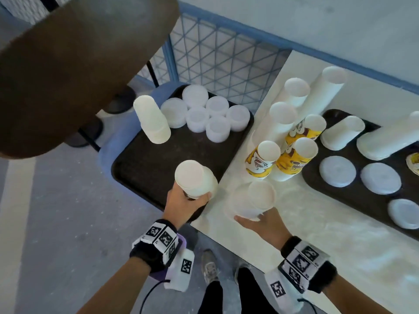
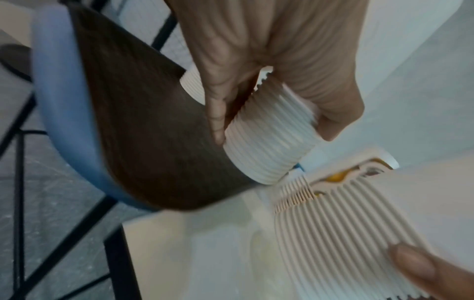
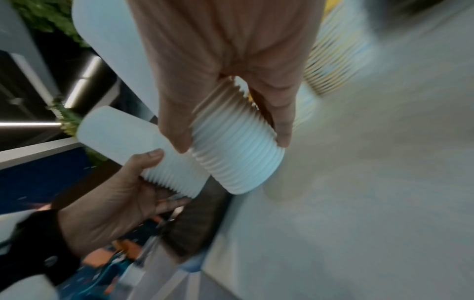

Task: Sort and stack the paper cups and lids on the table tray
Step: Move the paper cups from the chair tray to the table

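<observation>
My left hand [image 1: 188,200] grips a stack of white paper cups [image 1: 195,177], bottoms up, above the near corner of the dark tray [image 1: 145,168] on a blue chair. In the left wrist view the left hand [image 2: 274,130] wraps the ribbed rims of that stack [image 2: 266,162]. My right hand [image 1: 256,219] holds a second white cup stack [image 1: 258,198] at the near edge of the white table [image 1: 294,234]. The right wrist view shows the right hand [image 3: 232,145] curled round this stack [image 3: 243,172]. The two stacks sit close, side by side.
The chair tray carries another white cup stack [image 1: 152,118] and several lid stacks [image 1: 204,109]. White cup stacks [image 1: 283,114] and yellow printed ones [image 1: 292,159] stand mid-table. A second dark tray [image 1: 317,184] at right holds lids [image 1: 337,171] and lying cup stacks [image 1: 342,132]. A brown tabletop [image 1: 68,64] overhangs upper left.
</observation>
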{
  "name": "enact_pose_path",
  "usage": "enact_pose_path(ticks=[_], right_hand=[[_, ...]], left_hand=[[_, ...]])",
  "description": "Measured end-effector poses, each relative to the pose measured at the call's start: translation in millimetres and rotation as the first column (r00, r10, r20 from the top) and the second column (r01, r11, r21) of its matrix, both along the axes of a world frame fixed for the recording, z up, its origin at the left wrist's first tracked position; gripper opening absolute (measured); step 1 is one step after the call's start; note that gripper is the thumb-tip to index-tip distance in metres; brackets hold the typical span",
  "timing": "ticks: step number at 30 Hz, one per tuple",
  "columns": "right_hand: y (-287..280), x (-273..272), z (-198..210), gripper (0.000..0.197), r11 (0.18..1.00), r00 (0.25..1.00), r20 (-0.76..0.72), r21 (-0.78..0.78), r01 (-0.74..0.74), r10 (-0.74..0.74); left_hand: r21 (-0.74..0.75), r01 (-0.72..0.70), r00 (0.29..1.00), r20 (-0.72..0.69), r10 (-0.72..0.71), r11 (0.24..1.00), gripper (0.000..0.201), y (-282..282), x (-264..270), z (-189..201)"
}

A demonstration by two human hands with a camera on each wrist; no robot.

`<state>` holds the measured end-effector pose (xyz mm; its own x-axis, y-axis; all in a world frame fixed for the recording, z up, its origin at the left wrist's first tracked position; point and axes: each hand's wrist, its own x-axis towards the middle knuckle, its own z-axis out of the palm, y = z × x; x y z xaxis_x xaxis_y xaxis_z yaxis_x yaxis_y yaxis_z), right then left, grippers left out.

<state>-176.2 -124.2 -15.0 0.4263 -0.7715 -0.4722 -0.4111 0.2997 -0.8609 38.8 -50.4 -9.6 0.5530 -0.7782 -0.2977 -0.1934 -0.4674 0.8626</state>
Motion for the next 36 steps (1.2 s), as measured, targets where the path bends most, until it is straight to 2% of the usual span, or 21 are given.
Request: enact_pose_path(ticks=[3,6,9,11,16,23,29,33,36], right_hand=[[-5.2,-38.2,-3.7,0.092,0.986,0.985,-0.039,-0.009,0.169,-0.170],[-15.2,-58.4,-6.8,0.097,0.952,0.951,-0.079,-0.093,0.292,-0.300],[-23.6,-62.1,-9.7,0.083,0.921,0.925,-0.103,-0.180,0.344,-0.366],[-27.4,-59.5,-12.7,0.081,0.908,0.915,-0.098,-0.206,0.365,-0.391],[-30.9,-47.4,-11.5,0.087,0.902,0.917,-0.098,-0.246,0.355,-0.387],[-32.4,-43.3,-9.5,0.088,0.910,0.920,-0.118,-0.237,0.340,-0.374],[-33.7,-50.3,-15.5,0.091,0.932,0.933,-0.158,-0.223,0.286,-0.324],[-34.0,-57.1,-15.1,0.096,0.947,0.945,-0.184,-0.227,0.226,-0.270],[-33.0,-69.4,-13.7,0.097,0.955,0.952,-0.197,-0.231,0.186,-0.233]], left_hand=[[-0.033,0.089,0.994,-0.058,-0.091,0.995,0.081,-12.1,-30.3,-5.9],[-0.035,0.147,0.987,-0.060,-0.149,0.989,0.078,-23.9,-55.9,-10.9],[-0.053,0.181,0.979,-0.080,-0.185,0.982,0.082,-32.5,-77.0,-9.6],[-0.053,0.192,0.978,-0.067,-0.195,0.980,0.083,-37.3,-86.9,-9.5],[-0.072,0.164,0.983,-0.072,-0.169,0.984,0.091,-45.6,-100.7,-13.9],[-0.005,0.106,0.994,-0.011,-0.106,0.994,0.082,-50.9,-110.4,-19.5],[0.032,0.213,0.975,-0.067,-0.211,0.976,0.096,-42.6,-93.7,-19.8],[0.029,0.229,0.973,-0.027,-0.228,0.973,0.079,-35.9,-64.9,-13.1],[0.006,0.088,0.996,-0.005,-0.088,0.996,0.059,-35.7,-30.1,-0.8]])
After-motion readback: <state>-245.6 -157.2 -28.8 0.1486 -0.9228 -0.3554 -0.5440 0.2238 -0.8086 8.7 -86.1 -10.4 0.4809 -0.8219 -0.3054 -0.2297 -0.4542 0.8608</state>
